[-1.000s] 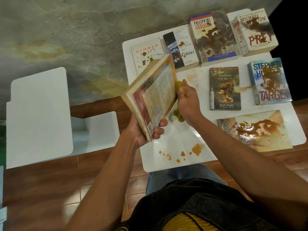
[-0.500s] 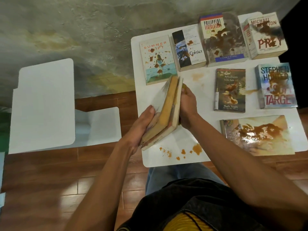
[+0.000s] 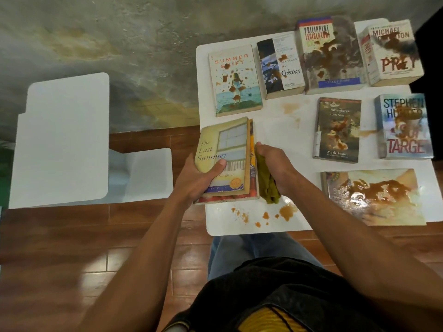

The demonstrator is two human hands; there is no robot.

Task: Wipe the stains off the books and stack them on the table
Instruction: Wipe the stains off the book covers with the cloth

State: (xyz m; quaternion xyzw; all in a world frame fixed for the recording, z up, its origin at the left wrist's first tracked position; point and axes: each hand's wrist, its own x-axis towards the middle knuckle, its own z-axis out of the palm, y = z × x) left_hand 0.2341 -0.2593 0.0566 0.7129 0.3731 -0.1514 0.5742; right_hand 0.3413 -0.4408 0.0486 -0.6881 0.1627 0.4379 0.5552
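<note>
A clean cream paperback (image 3: 224, 155) lies face up on a second book (image 3: 253, 164) at the white table's (image 3: 275, 130) near left corner, while seven brown-stained books (image 3: 338, 129) lie flat, face up, across the rest.

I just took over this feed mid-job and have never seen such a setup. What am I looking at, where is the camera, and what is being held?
There is no machine here: a person works with bare hands, and the single camera sits on their head, looking down. The left hand has its grip on a cream paperback titled The Last Summer, which lies on another book at the near left corner of the white table. The right hand clutches an olive-green cloth beside them. Seven brown-stained books lie spread on the table, among them the large glossy book nearest the person, and brown splatters mark the table's near edge.
</note>
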